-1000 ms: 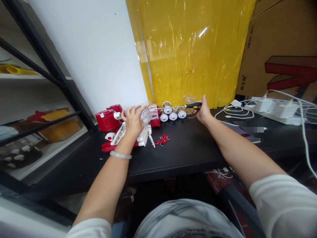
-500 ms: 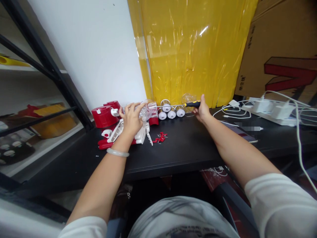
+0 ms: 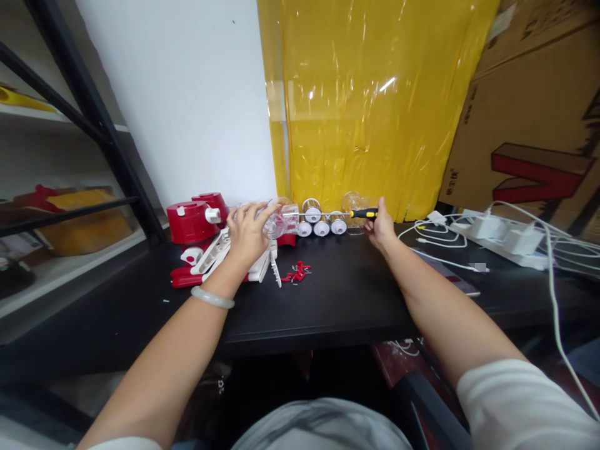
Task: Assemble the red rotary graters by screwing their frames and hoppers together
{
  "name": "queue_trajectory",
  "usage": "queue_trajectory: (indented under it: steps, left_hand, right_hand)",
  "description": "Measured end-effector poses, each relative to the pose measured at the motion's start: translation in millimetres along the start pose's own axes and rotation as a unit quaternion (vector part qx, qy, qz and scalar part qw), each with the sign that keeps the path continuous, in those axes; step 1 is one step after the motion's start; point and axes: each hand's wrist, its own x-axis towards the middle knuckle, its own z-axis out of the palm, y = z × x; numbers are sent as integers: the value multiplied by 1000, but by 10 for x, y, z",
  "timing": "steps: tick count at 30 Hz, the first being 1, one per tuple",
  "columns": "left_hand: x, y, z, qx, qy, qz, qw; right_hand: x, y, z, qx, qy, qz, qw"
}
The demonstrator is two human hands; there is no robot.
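Note:
My right hand [image 3: 382, 229] grips a black-and-yellow screwdriver [image 3: 364, 214] by its handle end, thumb raised. The thin metal shaft runs level to the left, its tip end at a clear plastic part [image 3: 287, 222]. Around that part curl the fingers of my left hand [image 3: 247, 236], which hide much of it. Beside and under my left wrist lie white plastic pieces with red ends [image 3: 213, 255]. Red housings [image 3: 187, 222] stand left of the hand. Small red pieces and screws [image 3: 299, 272] lie in front. Behind the shaft, several metal drums with white ends [image 3: 321, 227] are stacked.
Another clear plastic piece [image 3: 355, 202] stands behind the screwdriver handle. To the right are white cables, a power strip [image 3: 509, 242] with chargers and a flat tablet-like device [image 3: 450, 275]. A yellow-wrapped panel [image 3: 370, 112] and a cardboard box [image 3: 525, 112] back the black table [image 3: 328, 306].
The view has shifted a little, so the table items sit slightly lower and further left. Both hands keep their holds, and the screwdriver stays level against the clear part.

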Motion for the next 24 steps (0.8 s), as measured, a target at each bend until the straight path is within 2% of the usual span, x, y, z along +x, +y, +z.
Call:
queue_trajectory:
  steps: [3, 9, 12, 15, 21, 24]
  left_hand:
    - [5, -6, -15, 2, 3, -5, 1000]
    - [9, -19, -20, 1, 3, -14, 1000]
    - [0, -35, 3, 5, 2, -12, 1000]
    - [-7, -49, 8, 5, 8, -14, 1000]
    - [-11, -73, -15, 5, 5, -6, 1000]
    - [-7, -71, -16, 7, 0, -4, 1000]
  right_hand:
    - [-11, -5, 25, -11, -3, -6, 1000]
    - [-78, -98, 85, 59, -23, 11, 998]
    - [-80, -85, 81, 21, 2, -8, 1000]
    - [-80, -49, 76, -19, -2, -31, 999]
    - [-120, -106, 64, 63, -22, 33, 997]
    - [-113, -127, 46, 75, -36, 30, 996]
